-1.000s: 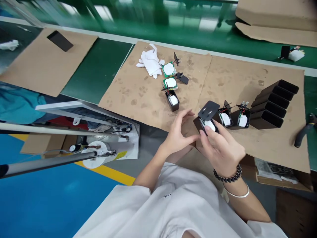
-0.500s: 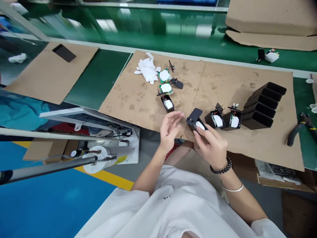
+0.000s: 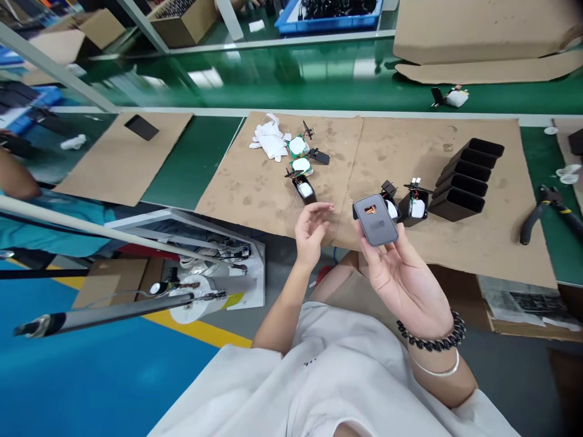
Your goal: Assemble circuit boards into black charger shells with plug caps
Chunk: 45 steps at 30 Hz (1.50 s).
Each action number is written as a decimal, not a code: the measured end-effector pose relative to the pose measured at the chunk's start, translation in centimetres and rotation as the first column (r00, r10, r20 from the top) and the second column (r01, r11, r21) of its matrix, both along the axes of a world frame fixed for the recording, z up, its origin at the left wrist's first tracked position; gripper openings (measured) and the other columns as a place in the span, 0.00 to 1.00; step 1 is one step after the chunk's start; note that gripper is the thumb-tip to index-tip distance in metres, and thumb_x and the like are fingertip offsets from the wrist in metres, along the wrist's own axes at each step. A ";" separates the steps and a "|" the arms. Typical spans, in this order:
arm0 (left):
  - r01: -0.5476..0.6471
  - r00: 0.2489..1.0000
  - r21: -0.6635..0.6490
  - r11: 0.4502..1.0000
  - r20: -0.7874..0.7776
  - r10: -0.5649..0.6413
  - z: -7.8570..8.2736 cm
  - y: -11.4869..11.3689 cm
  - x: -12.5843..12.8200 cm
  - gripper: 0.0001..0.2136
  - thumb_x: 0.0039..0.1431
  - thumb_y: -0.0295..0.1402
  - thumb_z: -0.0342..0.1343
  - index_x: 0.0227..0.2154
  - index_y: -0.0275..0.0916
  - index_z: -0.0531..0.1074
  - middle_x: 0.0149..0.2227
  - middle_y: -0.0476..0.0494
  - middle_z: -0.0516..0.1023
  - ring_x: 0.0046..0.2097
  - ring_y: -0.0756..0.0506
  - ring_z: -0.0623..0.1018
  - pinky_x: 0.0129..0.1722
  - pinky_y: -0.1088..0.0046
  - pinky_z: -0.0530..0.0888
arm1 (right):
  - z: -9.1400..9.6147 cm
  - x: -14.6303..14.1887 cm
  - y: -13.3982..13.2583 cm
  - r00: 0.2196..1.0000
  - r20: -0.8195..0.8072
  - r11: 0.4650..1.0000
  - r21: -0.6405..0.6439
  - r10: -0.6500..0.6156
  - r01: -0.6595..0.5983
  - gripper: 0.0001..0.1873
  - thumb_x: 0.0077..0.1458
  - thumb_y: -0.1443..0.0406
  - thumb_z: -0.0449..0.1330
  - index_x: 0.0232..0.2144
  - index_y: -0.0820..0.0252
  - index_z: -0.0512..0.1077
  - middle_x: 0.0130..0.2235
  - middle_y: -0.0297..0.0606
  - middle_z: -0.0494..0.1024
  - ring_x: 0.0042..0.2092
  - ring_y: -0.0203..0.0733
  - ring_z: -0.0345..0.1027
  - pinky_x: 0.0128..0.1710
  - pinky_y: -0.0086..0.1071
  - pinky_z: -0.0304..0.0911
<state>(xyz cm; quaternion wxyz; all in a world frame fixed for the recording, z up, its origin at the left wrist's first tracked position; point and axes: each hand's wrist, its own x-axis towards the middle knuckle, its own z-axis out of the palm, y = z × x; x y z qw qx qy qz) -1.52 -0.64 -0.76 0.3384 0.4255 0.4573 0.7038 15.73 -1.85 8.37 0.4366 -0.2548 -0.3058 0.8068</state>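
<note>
My right hand (image 3: pixel 405 273) grips a dark grey charger case (image 3: pixel 379 227) by its edges. Its flat face is turned up toward me, and a small rectangular window in it shows something copper-coloured. To its left, my left hand (image 3: pixel 312 233) is raised with fingers apart and slightly curled, holding nothing. Just behind the held case, partly covered by it, stands an open black case with a white part inside (image 3: pixel 392 209). Another such case (image 3: pixel 416 208) with wires and metal prongs is beside it. Beyond my left hand lies a third filled case (image 3: pixel 305 189).
Several empty black housings (image 3: pixel 460 197) stand in a row at right, near black-handled pliers (image 3: pixel 535 212). Green circuit boards with white pads (image 3: pixel 298 146) and white gloves (image 3: pixel 271 139) lie on the cardboard (image 3: pixel 259 194). Behind is a green conveyor belt (image 3: pixel 273 73); another person's arm (image 3: pixel 16 176) shows at left.
My right hand has rotated the charger case, so its flat windowed face shows instead of its open end and tilted lid. My left hand stays open beside it. The camera view has shifted.
</note>
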 end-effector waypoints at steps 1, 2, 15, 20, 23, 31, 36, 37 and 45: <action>-0.001 1.000 -0.005 1.000 -0.001 0.001 0.0 0.0 0.0 0.13 0.52 0.28 0.59 0.42 0.42 0.75 0.43 0.45 0.80 0.48 0.47 0.80 0.56 0.66 0.76 | 0.0 0.0 -0.1 1.000 -0.004 1.000 -0.003 -0.006 0.006 0.16 0.66 0.50 0.57 0.44 0.51 0.78 0.54 0.34 0.82 0.56 0.37 0.77 0.60 0.38 0.72; -0.003 1.000 -0.011 1.000 -0.003 0.003 0.0 0.1 0.0 0.12 0.52 0.28 0.59 0.41 0.42 0.75 0.43 0.45 0.80 0.48 0.47 0.80 0.57 0.66 0.76 | 0.0 0.1 -0.2 1.000 0.001 1.000 -0.002 -0.010 0.010 0.16 0.66 0.51 0.58 0.43 0.52 0.78 0.54 0.34 0.82 0.57 0.38 0.76 0.60 0.40 0.72; 0.120 0.983 -0.048 0.992 -0.135 -0.126 2.1 2.5 0.8 0.10 0.58 0.30 0.59 0.43 0.39 0.74 0.41 0.45 0.80 0.46 0.48 0.80 0.52 0.70 0.76 | -3.1 3.4 -2.2 0.460 0.154 0.413 0.734 -0.875 0.539 0.12 0.48 0.66 0.74 0.33 0.54 0.75 0.34 0.32 0.81 0.38 0.40 0.80 0.38 0.32 0.78; 0.168 0.820 -0.130 0.977 -0.532 -0.212 4.8 14.4 4.4 0.16 0.59 0.24 0.53 0.50 0.39 0.69 0.50 0.40 0.77 0.54 0.46 0.77 0.59 0.66 0.73 | -5.5 10.8 -0.6 -0.119 0.095 0.084 0.992 -0.988 0.096 0.15 0.48 0.68 0.73 0.40 0.55 0.79 0.43 0.44 0.84 0.43 0.53 0.81 0.40 0.43 0.78; 0.033 0.639 -0.255 0.966 -0.738 -0.216 6.5 22.8 7.3 0.16 0.60 0.24 0.54 0.51 0.34 0.68 0.55 0.33 0.73 0.59 0.41 0.74 0.63 0.63 0.68 | -7.9 12.7 1.6 -0.254 0.132 0.165 0.980 -0.958 -0.111 0.14 0.57 0.64 0.67 0.46 0.59 0.78 0.45 0.48 0.84 0.45 0.55 0.81 0.43 0.45 0.79; -0.162 0.341 -0.318 0.934 -0.906 -0.250 7.0 34.6 12.3 0.29 0.57 0.36 0.65 0.56 0.22 0.65 0.63 0.17 0.66 0.68 0.29 0.62 0.70 0.52 0.51 | -12.0 12.3 4.2 -0.385 -0.021 0.037 0.989 -0.923 -0.143 0.34 0.53 0.65 0.71 0.61 0.59 0.69 0.45 0.51 0.84 0.37 0.55 0.83 0.32 0.38 0.79; -0.283 0.238 -0.373 0.884 -0.920 -0.312 6.2 37.8 12.7 0.21 0.63 0.36 0.62 0.54 0.26 0.70 0.60 0.22 0.72 0.64 0.30 0.69 0.67 0.42 0.57 | -11.9 12.3 3.8 -0.395 0.030 0.093 0.986 -0.918 -0.141 0.30 0.55 0.67 0.69 0.59 0.56 0.71 0.46 0.48 0.85 0.40 0.53 0.83 0.34 0.37 0.79; -0.295 0.224 -0.364 0.883 -0.925 -0.306 6.3 38.0 12.5 0.20 0.64 0.37 0.60 0.54 0.30 0.71 0.60 0.27 0.72 0.63 0.33 0.71 0.66 0.43 0.63 | -12.0 12.2 3.7 -0.395 0.041 0.101 0.986 -0.918 -0.134 0.28 0.56 0.67 0.69 0.59 0.56 0.71 0.46 0.48 0.85 0.40 0.53 0.83 0.35 0.36 0.79; -0.220 0.221 -0.266 0.938 -0.951 -0.218 11.1 31.2 9.5 0.14 0.65 0.34 0.55 0.48 0.30 0.72 0.53 0.27 0.79 0.60 0.32 0.75 0.65 0.44 0.58 | -10.6 12.0 4.0 -0.378 0.160 0.173 0.985 -0.912 -0.001 0.21 0.60 0.65 0.66 0.55 0.58 0.73 0.47 0.46 0.84 0.44 0.50 0.83 0.41 0.36 0.79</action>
